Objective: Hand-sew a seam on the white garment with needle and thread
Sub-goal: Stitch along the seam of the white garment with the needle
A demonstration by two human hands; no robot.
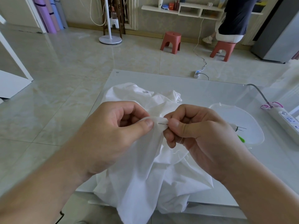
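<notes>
The white garment [142, 175] lies bunched on a glass table [210, 91] and hangs over its near edge. My left hand [113, 135] pinches a raised fold of the cloth between thumb and fingers. My right hand [199, 135] pinches the thin needle [163, 124], whose tip lies across the fold just right of my left thumb. A fine white thread [181, 151] trails below my right hand in a loose loop.
A clear plastic lid or tray [252, 136] with spare needles [241, 128] and a green item [241, 139] sits right of my hands. A white power strip [286, 122] lies at the table's right edge. Red stools [170, 42] and a seated person [233, 21] are across the floor.
</notes>
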